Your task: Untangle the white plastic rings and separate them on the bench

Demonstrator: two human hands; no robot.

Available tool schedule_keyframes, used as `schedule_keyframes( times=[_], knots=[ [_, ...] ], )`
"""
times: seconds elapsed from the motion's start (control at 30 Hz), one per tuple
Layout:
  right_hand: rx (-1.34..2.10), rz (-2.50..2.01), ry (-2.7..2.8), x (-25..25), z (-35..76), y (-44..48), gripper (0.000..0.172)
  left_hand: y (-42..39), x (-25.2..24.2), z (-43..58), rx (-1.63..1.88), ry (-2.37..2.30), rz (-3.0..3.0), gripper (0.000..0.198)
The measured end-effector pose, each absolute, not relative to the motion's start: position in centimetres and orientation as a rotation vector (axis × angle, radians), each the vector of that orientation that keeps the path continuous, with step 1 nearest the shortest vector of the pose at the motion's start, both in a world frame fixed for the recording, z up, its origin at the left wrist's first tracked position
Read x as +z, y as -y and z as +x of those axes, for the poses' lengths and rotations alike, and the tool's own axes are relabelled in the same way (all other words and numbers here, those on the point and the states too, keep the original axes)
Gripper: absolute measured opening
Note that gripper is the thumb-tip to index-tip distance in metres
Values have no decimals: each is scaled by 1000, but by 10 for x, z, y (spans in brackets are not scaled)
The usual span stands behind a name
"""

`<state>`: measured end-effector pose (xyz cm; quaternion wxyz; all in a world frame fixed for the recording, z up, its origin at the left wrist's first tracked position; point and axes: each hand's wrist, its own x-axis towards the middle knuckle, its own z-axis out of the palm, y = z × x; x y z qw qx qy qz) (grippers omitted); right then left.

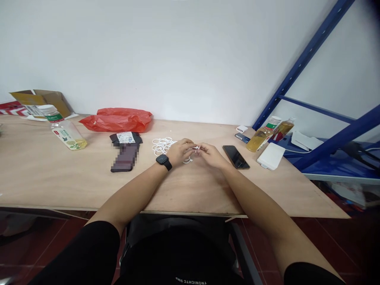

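Observation:
In the middle of the table, my left hand and my right hand meet fingertip to fingertip. Both pinch a small white plastic piece; my fingers cover most of it, and its full shape is too small to make out. A heap of thin white plastic rings lies just left of my left hand, partly behind it. Below my left fingers another white ring shows in part on the wood. On my left wrist sits a black smartwatch.
Left are a red plastic bag, a dark packet, a tilted bottle and a cardboard box. On the right lie a phone, a white case, a bottle and a blue metal frame.

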<state>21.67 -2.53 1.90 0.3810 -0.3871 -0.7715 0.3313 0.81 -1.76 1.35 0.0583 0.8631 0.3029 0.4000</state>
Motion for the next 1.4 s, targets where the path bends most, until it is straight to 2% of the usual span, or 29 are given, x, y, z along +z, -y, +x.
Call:
schedule_keyframes(
  times=[0.13,0.37,0.53,0.8,1.2,1.4],
  knots=[
    [1118,-957,1835,16,214,27,31,22,18,8,1122,-955,2549,24],
    [1112,-958,1516,14,210,24,37,23,17,10,1111,-1059,2358,27],
    [1077,-906,1513,15,209,27,40,24,15,11,1215,-989,2218,29],
    [948,-917,1608,20,207,35,31,28,21,14,1282,-915,2331,23],
    [699,-1053,1863,13,209,28,25,32,27,22,786,-1329,2717,32],
    [639,-1090,1917,12,213,22,25,25,22,21,859,-1333,2557,26]
  ],
)
